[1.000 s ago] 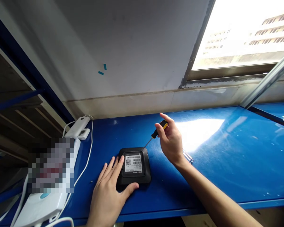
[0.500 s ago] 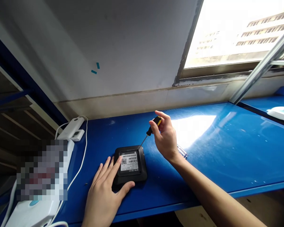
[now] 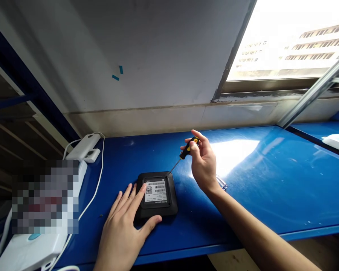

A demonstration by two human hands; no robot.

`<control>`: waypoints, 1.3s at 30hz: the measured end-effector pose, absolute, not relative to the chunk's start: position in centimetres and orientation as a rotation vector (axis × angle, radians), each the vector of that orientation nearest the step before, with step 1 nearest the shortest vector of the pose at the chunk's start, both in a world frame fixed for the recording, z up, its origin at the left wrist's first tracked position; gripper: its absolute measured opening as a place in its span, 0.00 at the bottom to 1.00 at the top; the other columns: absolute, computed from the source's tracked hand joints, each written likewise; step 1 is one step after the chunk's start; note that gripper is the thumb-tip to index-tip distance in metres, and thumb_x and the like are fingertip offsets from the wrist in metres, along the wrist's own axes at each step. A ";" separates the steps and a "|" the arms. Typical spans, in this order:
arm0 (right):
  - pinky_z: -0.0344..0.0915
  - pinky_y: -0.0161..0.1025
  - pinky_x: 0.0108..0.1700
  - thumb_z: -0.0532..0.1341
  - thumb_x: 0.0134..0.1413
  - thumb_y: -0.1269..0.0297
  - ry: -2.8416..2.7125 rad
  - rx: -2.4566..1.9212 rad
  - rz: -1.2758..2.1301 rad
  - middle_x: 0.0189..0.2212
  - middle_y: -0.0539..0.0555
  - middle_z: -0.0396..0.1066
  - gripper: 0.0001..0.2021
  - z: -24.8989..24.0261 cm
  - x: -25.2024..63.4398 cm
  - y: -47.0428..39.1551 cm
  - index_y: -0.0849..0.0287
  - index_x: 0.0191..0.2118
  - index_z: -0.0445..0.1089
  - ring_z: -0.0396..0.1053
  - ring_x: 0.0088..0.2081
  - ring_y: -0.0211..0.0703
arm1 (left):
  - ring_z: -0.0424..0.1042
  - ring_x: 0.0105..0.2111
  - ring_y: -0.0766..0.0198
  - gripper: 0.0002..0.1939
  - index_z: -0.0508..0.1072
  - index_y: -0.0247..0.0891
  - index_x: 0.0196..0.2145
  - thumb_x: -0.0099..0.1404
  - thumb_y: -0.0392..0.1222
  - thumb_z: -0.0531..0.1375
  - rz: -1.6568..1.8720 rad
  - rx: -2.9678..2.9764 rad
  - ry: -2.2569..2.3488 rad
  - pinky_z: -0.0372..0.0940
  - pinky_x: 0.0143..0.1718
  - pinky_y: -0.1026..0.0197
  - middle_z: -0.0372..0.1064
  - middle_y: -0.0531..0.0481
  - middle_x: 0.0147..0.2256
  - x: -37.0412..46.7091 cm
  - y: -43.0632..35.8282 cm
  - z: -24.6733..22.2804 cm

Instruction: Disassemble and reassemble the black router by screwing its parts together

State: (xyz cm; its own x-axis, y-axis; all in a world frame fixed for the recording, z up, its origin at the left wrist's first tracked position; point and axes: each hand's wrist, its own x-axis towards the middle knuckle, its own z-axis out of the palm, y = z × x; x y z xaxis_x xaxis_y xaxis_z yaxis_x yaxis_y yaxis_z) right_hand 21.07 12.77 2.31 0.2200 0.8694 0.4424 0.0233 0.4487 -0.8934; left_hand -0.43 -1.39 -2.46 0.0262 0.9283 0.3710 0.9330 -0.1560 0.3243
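A black square device (image 3: 172,205) with a white printed label (image 3: 155,192) lies on the blue table. My left hand (image 3: 126,225) rests on its left side with the fingers spread, the index fingertip by the label's edge. In my right hand (image 3: 203,162) is a black and yellow screwdriver (image 3: 185,150), gripped by the handle and tilted. Its thin shaft reaches down to the device's upper right corner. Partly hidden behind my right wrist is a small clear and metallic item (image 3: 222,182).
White power strips (image 3: 87,146) with a white cable (image 3: 101,171) run along the left of the blue table (image 3: 260,184). A metal post (image 3: 310,94) stands at the right. A tiny object (image 3: 101,215) lies left of my left hand.
My right hand and the screwdriver handle have shifted slightly right, and the handle has turned in my fingers. The tip stays near the device's corner. The camera view has shifted a little.
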 end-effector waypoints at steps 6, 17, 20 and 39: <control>0.79 0.44 0.36 0.58 0.67 0.50 -1.225 -0.921 0.756 0.43 0.53 0.76 0.19 2.2 20.8 12.4 0.50 0.58 0.64 0.78 0.34 0.42 | 0.67 0.64 0.40 0.35 0.69 0.43 0.66 0.71 0.66 0.55 -0.775 -2.238 -2.007 0.67 0.60 0.34 0.69 0.38 0.63 -0.3 -1.3 -2.4; 0.80 0.47 0.39 0.52 0.68 0.55 -1.179 -0.929 0.752 0.45 0.56 0.78 0.16 2.2 20.8 12.6 0.52 0.56 0.64 0.79 0.38 0.44 | 0.69 0.63 0.40 0.35 0.71 0.40 0.65 0.71 0.67 0.54 -0.764 -2.231 -1.947 0.69 0.59 0.34 0.70 0.36 0.62 -0.3 -1.4 -2.3; 0.80 0.44 0.37 0.57 0.66 0.50 -1.173 -0.930 0.739 0.44 0.55 0.76 0.17 2.3 20.8 12.5 0.51 0.54 0.66 0.79 0.38 0.44 | 0.66 0.65 0.40 0.36 0.69 0.43 0.66 0.70 0.67 0.56 -0.766 -2.235 -2.003 0.67 0.60 0.34 0.69 0.38 0.63 -0.3 -1.4 -2.5; 0.79 0.43 0.40 0.61 0.66 0.55 -1.157 -0.914 0.659 0.39 0.51 0.76 0.14 2.5 20.6 12.0 0.50 0.54 0.70 0.79 0.38 0.42 | 0.65 0.65 0.40 0.35 0.68 0.46 0.67 0.70 0.66 0.57 -0.772 -2.232 -2.045 0.66 0.61 0.34 0.68 0.40 0.64 -0.4 -1.7 -2.4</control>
